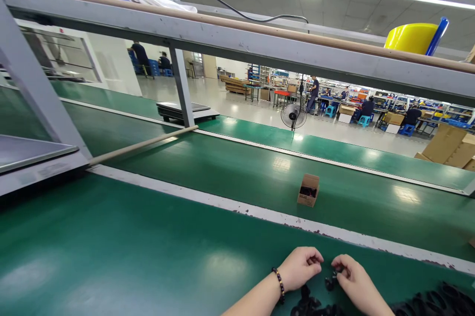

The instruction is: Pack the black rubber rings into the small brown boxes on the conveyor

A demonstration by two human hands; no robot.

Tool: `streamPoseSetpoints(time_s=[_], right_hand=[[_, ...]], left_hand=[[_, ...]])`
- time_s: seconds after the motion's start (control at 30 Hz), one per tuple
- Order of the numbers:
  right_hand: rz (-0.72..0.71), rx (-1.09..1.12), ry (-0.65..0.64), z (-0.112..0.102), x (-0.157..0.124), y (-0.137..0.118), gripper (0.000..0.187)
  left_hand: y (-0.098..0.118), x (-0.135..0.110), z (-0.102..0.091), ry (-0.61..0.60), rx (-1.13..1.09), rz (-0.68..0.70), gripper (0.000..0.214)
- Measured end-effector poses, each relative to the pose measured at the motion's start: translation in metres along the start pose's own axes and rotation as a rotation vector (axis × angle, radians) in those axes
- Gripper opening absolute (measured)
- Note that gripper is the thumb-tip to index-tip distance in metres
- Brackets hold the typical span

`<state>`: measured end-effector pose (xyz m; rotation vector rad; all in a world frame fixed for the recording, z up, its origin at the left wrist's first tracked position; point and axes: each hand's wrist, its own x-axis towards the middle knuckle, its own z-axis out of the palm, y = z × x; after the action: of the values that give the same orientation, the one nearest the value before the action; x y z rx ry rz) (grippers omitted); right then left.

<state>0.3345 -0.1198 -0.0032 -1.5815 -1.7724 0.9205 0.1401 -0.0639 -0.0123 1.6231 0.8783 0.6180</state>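
At the lower right, my right hand (pixel 355 279) pinches a small black part (pixel 329 283) between thumb and fingers, just above the green work surface (pixel 156 251). My left hand (pixel 301 267), with a beaded bracelet (pixel 279 284) at the wrist, is beside it, fingers curled to the thumb; whatever may be in them is hidden. Below my hands lies a loose pile of black parts (pixel 309 303), cut off by the bottom edge. More black, curved pieces (pixel 440 301) are heaped to the right. Their exact kind does not show.
Beyond a chipped white rail (pixel 230 204), an open cardboard box (pixel 308 199) with dark contents stands on a green belt (pixel 237 167). A wooden rod (pixel 144 145) crosses the belt at left. A metal shelf beam (pixel 237 38) spans overhead, carrying a yellow container (pixel 410 38).
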Motion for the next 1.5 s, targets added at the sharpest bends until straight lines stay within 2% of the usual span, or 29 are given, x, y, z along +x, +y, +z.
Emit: streamPoseSetpoints(time_s=[0.07,0.13,0.2,0.3,0.43,0.6,0.7,0.87,1.0,1.07,1.17,1.3,1.5], right_hand=[[-0.068,-0.056,-0.076,-0.002,-0.005,-0.007,0.037],[-0.102,-0.112,-0.153,-0.003,-0.009,-0.014,0.041],[-0.098,-0.170,-0.158,-0.001,-0.009,-0.018,0.032],[-0.075,-0.192,-0.068,0.003,-0.005,-0.020,0.016],[-0.099,-0.067,0.040,0.007,-0.002,-0.023,0.013],[-0.066,0.276,0.019,0.013,-0.003,-0.027,0.014],[-0.072,0.387,0.030,0.018,-0.005,-0.029,0.015],[-0.072,0.453,0.024,0.025,-0.006,-0.027,0.016],[-0.036,0.498,0.104,0.021,-0.004,-0.024,0.022],[-0.039,0.547,0.126,0.018,-0.003,-0.024,0.025],[-0.076,0.619,0.070,0.016,-0.003,-0.027,0.026],[-0.104,0.569,-0.014,0.018,-0.005,-0.032,0.017],[-0.167,0.403,0.008,0.017,-0.008,-0.038,0.011]], left_hand=[[0.001,0.000,-0.001,-0.005,0.018,0.003,0.020],[0.002,0.000,-0.001,-0.009,0.023,0.004,0.020],[0.003,-0.001,-0.002,-0.004,0.024,0.004,0.020],[0.004,-0.001,-0.002,0.003,0.030,0.006,0.019],[0.006,-0.003,0.001,-0.020,-0.013,0.023,0.019],[0.012,-0.006,0.007,-0.113,-0.272,0.034,0.029],[0.012,-0.006,0.010,-0.120,-0.370,0.015,0.030],[0.009,-0.004,0.009,-0.029,-0.305,-0.025,0.023],[0.010,-0.002,0.006,0.034,-0.339,-0.032,0.023],[0.010,-0.002,0.006,0.012,-0.357,-0.034,0.025],[0.010,-0.003,0.006,-0.056,-0.353,-0.041,0.028],[0.013,-0.005,0.005,-0.078,-0.388,-0.030,0.027],[0.017,-0.007,0.005,-0.121,-0.222,-0.081,0.019]])
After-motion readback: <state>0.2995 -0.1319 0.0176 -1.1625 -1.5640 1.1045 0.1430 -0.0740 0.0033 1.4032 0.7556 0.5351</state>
